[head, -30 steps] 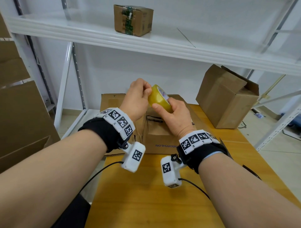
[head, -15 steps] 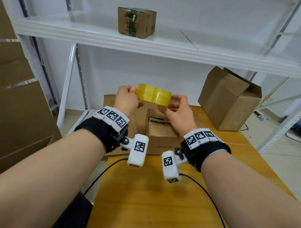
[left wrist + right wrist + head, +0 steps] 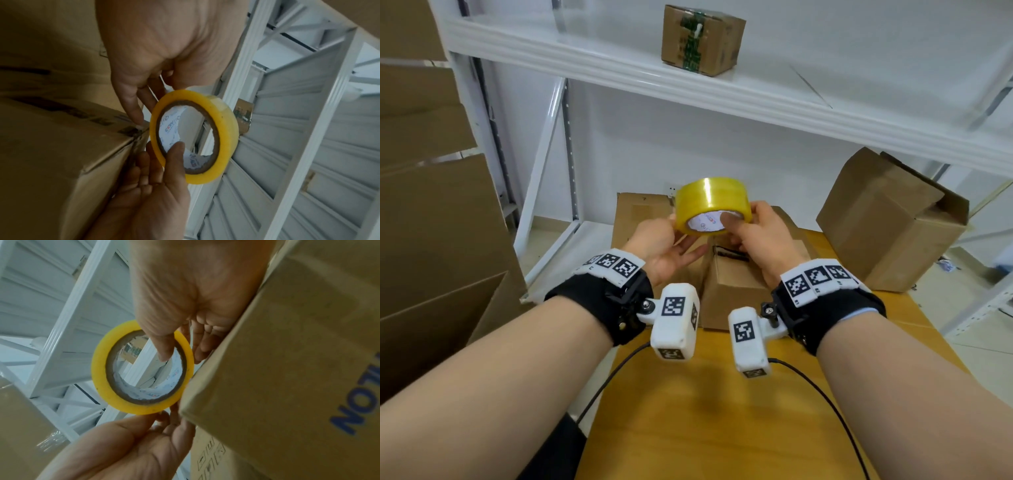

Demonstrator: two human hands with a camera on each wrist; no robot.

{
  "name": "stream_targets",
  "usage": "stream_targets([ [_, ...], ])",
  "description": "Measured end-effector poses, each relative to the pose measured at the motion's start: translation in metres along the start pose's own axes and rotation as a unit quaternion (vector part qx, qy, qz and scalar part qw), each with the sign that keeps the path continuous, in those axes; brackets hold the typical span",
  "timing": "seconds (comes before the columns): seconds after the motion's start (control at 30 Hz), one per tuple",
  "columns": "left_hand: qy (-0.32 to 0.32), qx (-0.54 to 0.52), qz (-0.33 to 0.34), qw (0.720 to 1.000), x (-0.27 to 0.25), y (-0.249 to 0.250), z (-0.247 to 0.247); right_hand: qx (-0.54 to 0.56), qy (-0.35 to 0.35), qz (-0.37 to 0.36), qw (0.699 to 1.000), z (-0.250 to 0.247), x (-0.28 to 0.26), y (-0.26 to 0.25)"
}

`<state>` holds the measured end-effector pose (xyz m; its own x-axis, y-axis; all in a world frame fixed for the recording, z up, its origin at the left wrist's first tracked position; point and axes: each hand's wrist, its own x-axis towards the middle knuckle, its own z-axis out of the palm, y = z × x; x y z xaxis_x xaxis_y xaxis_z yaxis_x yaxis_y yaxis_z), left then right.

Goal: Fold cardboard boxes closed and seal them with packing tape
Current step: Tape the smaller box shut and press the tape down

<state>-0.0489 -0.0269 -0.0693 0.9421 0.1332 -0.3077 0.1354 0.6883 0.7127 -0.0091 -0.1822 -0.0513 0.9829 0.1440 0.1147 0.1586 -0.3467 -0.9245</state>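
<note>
Both hands grasp tape (image 3: 710, 200) over box (image 3: 736, 291) | right hand (image 3: 760, 236) thumb in core | left hand (image 3: 664, 243) cradles rim | light, stiff, slick; hold by core.

Head view looks down over both forearms; both wrist views look up, close, sharing the tape roll (image 3: 713, 205).

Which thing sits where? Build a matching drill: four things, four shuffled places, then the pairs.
1 yellow roll of packing tape
2 small brown cardboard box striped with green tape
3 big brown cardboard box, flap raised
4 plain brown cardboard box

A white shelf
B wooden table, far right
C table, below the hands
D between left hand and right hand

Pairs: 1-D, 2-A, 3-B, 4-C
</note>
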Motion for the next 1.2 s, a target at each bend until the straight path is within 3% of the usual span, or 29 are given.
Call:
stream_targets([
  [0.27,-0.048,-0.029,-0.009,0.998,0.005,-0.003,-0.008,0.119,-0.009,0.045,0.992,0.018,0.005,0.007],
  [0.6,-0.037,-0.057,-0.025,0.997,0.009,-0.011,-0.011,0.152,-0.043,0.017,0.987,0.019,0.002,0.006],
  [0.83,-0.019,-0.016,0.012,1.0,-0.004,-0.021,0.0,0.204,0.01,0.026,0.978,0.019,-0.001,0.006],
  [1.03,-0.016,-0.011,0.039,0.999,-0.014,-0.026,0.002,0.204,0.0,0.04,0.978,0.02,-0.004,0.003],
  [1.2,0.003,-0.035,0.032,0.999,-0.02,-0.025,-0.003,0.217,-0.085,0.016,0.972,0.013,-0.007,0.008],
])
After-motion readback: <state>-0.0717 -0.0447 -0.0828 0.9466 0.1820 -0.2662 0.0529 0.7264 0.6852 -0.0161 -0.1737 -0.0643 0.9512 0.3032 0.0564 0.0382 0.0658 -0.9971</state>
